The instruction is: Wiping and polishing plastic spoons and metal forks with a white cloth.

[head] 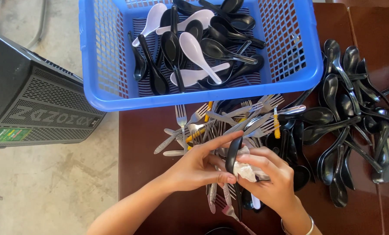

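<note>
Your left hand (198, 167) has its fingers curled round a black plastic spoon (233, 159), thumb and forefinger pinched on its bowl end so the spoon stands nearly upright between both hands, above the near middle of the dark brown table (142, 148). Your right hand (270, 176) is closed on a crumpled white tissue (246, 169), fingers bent tight over it and pressing it against the side of the spoon; a silver bangle (309, 227) sits on that wrist. Directly under your hands lies a heap of metal forks (229, 119), some with yellow handles, spread toward the table's far edge. To the right of them, reaching to the right edge, a pile of black spoons (351, 113) lies loose on the tabletop. A blue plastic basket (94, 56) rests at the far edge, overhanging the table's left corner, and it holds a mix of black and white spoons (194, 52). Off the left edge, on the concrete floor (42, 191), stands a black speaker box (25, 100) with a mesh grille.
</note>
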